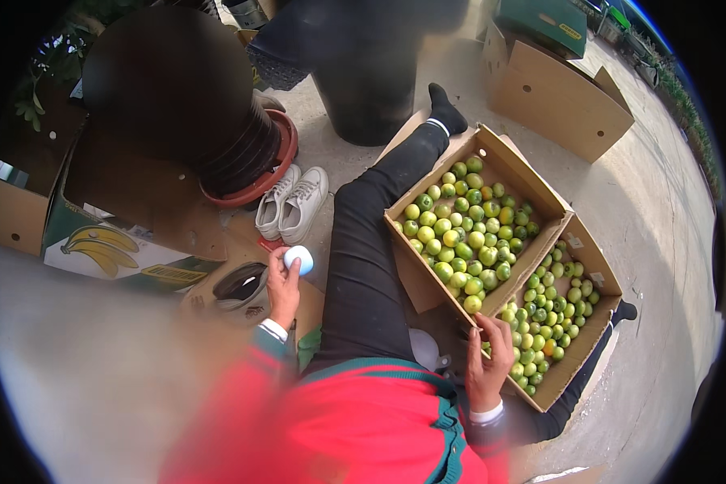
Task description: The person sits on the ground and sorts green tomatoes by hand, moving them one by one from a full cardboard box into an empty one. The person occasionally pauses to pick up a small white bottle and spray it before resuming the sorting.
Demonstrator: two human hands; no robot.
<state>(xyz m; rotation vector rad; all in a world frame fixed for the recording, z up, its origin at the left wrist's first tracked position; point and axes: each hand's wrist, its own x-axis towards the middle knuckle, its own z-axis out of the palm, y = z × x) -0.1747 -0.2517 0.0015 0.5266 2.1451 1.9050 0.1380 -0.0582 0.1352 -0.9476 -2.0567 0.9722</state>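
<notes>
My left hand (284,293) holds a small, rounded, white and pale-blue object (299,260) between thumb and fingers, left of my outstretched leg. What that object is, I cannot tell. My right hand (490,363) pinches the near corner of an open cardboard box (523,166) with thumb and forefinger. Inside this box lie many small green tomatoes (475,240), a few turning yellow or orange. A second cardboard box (590,351) sits against its right side, holding more green tomatoes (544,327). Both boxes lie between my spread legs.
White lace-up shoes (302,206) stand left of my leg, below a red plant-pot saucer (287,136). A banana carton (121,257) is at the left. Another cardboard box (562,97) stands at the upper right. A dark bucket-like container (369,103) is ahead.
</notes>
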